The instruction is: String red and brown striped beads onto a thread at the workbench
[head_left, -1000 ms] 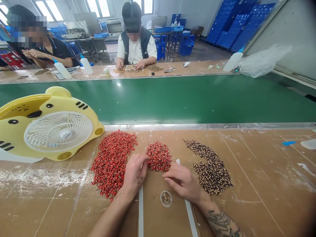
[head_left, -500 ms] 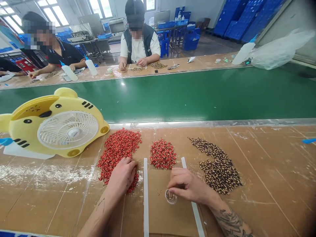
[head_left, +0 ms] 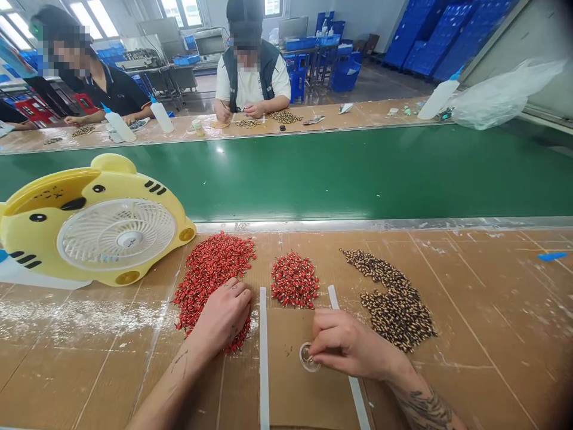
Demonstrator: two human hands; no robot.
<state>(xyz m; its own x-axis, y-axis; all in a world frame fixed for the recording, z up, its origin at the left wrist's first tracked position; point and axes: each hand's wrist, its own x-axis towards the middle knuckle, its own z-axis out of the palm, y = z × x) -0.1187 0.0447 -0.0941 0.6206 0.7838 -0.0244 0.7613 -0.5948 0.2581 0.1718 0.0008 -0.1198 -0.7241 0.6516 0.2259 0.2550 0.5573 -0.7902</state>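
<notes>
Many red pieces (head_left: 212, 263) | left hand (head_left: 226, 313) over them — grip hidden, can't tell | right hand (head_left: 344, 343) at clear cup (head_left: 305, 361) — curled, hold unclear

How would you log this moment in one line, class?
left hand: at large red pile | right hand: at clear cup | small red pile: beyond cup | black-and-tan pile: right of small red pile

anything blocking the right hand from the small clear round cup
Nothing visible does: the right hand has its fingertips over the right side of the small clear round cup, though contact is unclear. The left hand is out of the way, at the larger pile of small red pieces.
</notes>
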